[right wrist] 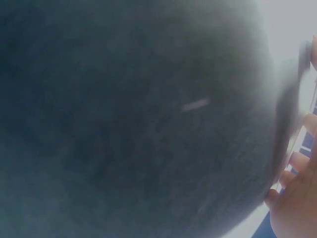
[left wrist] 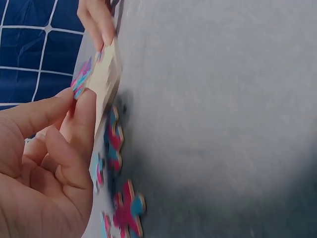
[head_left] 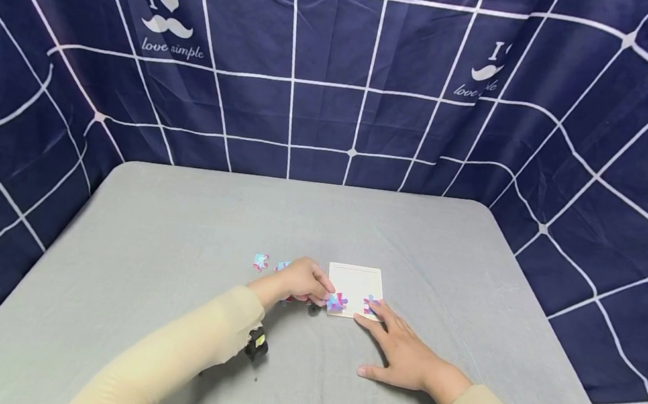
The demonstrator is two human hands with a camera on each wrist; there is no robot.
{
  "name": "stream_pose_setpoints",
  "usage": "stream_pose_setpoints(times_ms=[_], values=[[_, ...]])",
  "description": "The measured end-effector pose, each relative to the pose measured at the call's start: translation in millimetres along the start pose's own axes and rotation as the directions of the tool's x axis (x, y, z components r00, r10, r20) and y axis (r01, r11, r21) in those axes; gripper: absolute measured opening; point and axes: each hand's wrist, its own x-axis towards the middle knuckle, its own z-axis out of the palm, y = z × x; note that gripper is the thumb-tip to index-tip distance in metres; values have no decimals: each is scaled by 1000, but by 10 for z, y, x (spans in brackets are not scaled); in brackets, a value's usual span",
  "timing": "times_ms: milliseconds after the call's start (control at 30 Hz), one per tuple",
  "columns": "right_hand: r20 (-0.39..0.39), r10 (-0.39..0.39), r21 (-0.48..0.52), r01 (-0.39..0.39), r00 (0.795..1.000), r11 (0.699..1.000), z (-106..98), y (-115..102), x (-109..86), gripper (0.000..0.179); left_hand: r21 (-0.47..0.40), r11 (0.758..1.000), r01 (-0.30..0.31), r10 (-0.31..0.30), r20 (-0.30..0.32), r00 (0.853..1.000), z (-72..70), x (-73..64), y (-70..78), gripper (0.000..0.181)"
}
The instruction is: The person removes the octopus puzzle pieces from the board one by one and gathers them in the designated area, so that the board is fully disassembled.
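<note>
In the head view, my left hand point(head_left: 304, 281) pinches a colourful jigsaw piece point(head_left: 337, 302) between thumb and fingertips, over the lower left corner of a pale square puzzle tray point(head_left: 355, 277). The left wrist view shows the held piece point(left wrist: 82, 78) tilted above the tray. A second jigsaw piece point(head_left: 370, 304) lies in the tray's lower right corner, partly covered by the fingers of my right hand point(head_left: 405, 354). That hand's extended fingers touch the tray's near right edge, the thumb spread apart. Only part of my right hand point(right wrist: 297, 203) appears in the right wrist view.
A loose jigsaw piece point(head_left: 260, 261) lies on the grey table point(head_left: 227, 211) left of the tray. Several more, including a pink and blue piece point(left wrist: 128, 210), lie beside and beneath my left hand. A dark blue grid curtain point(head_left: 321, 118) borders the table.
</note>
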Motion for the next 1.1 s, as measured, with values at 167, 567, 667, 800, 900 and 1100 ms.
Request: stream_pose_setpoints(times_ms=[167, 567, 667, 800, 900, 1100], values=[[4, -5, -1, 5, 1000, 1000, -5, 1, 5, 85, 3, 1000, 7, -7, 8, 1000, -130, -72, -55, 11], [2, -1, -9, 1, 1000, 1000, -25, 2, 3, 85, 90, 996, 23, -28, 49, 998, -409, -241, -205, 12], [-2, -3, -6, 3, 1000, 1000, -27, 3, 1, 85, 93, 995, 24, -30, 63, 998, -456, -269, -247, 12], [-6, -5, -2, 5, 1000, 1000, -27, 2, -2, 85, 103, 994, 37, -45, 74, 996, -502, -322, -283, 11], [-9, -5, -5, 5, 1000, 1000, -27, 0, -4, 84, 121, 992, 48, -57, 78, 995, -528, -371, -301, 10], [-7, -1, -5, 1, 1000, 1000, -21, 10, -7, 85, 154, 986, 63, -78, 93, 993, -561, -443, -355, 9]])
